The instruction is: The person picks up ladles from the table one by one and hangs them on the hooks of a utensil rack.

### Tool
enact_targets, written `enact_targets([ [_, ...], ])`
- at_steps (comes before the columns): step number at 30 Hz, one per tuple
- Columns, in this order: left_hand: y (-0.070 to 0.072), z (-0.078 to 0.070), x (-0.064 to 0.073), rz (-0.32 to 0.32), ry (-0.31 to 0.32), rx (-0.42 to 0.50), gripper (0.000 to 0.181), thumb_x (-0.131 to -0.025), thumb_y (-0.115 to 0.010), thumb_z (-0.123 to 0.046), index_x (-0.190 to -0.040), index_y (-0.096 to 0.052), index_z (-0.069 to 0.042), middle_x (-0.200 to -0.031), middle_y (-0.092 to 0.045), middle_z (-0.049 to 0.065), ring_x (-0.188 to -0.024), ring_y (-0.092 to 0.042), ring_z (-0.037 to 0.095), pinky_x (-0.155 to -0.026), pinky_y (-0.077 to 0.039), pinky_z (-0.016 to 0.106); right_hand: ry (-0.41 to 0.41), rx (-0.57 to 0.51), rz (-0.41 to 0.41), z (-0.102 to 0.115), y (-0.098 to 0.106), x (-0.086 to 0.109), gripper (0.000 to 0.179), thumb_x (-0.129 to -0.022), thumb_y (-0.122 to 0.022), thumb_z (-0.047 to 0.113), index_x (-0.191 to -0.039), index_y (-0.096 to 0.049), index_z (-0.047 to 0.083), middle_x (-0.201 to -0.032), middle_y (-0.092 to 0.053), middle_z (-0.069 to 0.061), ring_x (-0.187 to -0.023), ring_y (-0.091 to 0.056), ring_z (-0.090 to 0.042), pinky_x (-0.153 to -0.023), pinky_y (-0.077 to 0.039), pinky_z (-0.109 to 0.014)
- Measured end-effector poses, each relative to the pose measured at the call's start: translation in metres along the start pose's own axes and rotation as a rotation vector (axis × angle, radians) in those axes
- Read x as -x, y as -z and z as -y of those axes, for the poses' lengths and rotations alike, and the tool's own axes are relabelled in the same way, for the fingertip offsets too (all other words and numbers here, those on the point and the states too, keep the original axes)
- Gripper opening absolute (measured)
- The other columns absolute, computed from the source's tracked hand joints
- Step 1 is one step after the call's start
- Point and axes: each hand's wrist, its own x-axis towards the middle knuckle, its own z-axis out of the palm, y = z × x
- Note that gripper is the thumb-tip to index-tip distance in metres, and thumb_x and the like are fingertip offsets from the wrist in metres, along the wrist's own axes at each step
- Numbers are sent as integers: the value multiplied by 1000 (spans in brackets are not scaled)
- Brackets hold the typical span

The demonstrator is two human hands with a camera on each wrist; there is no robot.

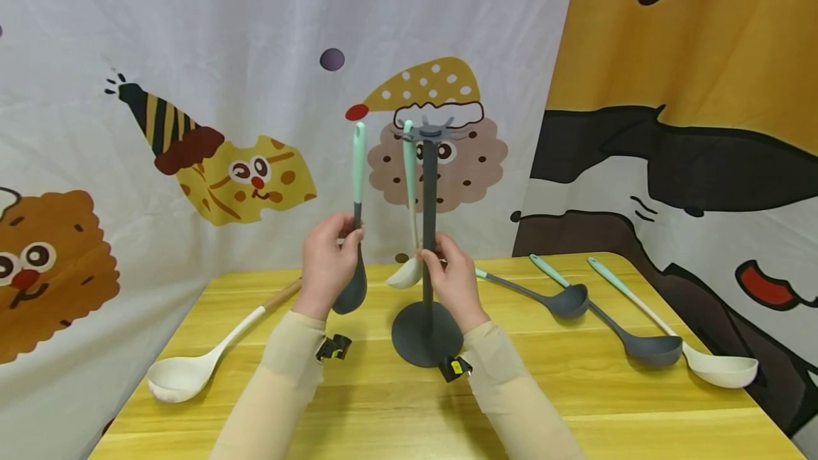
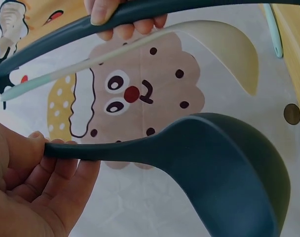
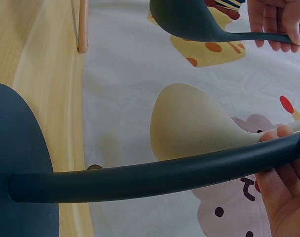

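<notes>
My left hand (image 1: 327, 261) pinches a dark grey ladle (image 2: 204, 153) by its neck, and the ladle hangs upright with its mint handle (image 1: 359, 162) on top. It is just left of a dark utensil stand (image 1: 429, 218), which has a round base and a ring of hooks at the top. My right hand (image 1: 452, 282) grips the stand's post (image 3: 155, 175) about midway up. A cream ladle (image 3: 189, 123) with a mint handle hangs from a hook on the stand's left side, its bowl behind the post in the right wrist view.
On the wooden table (image 1: 409, 410), a white ladle (image 1: 182, 378) with a wooden handle lies at the left. Two dark ladles (image 1: 565, 302) and a cream ladle (image 1: 722, 370), all mint-handled, lie at the right. A cartoon-printed curtain (image 1: 268, 34) hangs behind.
</notes>
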Motion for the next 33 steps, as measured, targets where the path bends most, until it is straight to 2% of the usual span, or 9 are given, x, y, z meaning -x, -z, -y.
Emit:
enact_targets([
  [8,-4,-7,-1,22,-12,33,7,-91,-69,0,-97,-70,-3,-90,-68,11,-85,-66,27,-70,-58,42,2,-1,2,-1,0,0,14,-98,-63,14,-109,-64,6,-93,-68,-2,-89,-67,-18,-75,-57,-38],
  [20,-11,-12,-1,74,32,78,6,-93,-66,-2,-98,-69,-4,-91,-68,10,-87,-65,26,-73,-57,43,7,4,5,-1,0,0,16,-97,-64,15,-110,-64,5,-94,-68,-3,-90,-66,-19,-75,-57,-39],
  [26,-13,-14,-2,91,31,98,6,-93,-67,-3,-98,-70,-4,-90,-68,9,-85,-65,25,-71,-56,43,6,9,4,0,0,0,15,-97,-63,17,-109,-64,8,-94,-68,-3,-91,-67,-18,-76,-57,-37],
  [33,-17,-16,-4,127,63,107,6,-94,-67,-4,-98,-70,-6,-89,-68,6,-85,-65,23,-71,-54,41,8,21,1,-1,0,0,14,-97,-63,17,-108,-64,9,-94,-69,-2,-90,-67,-18,-74,-57,-38],
])
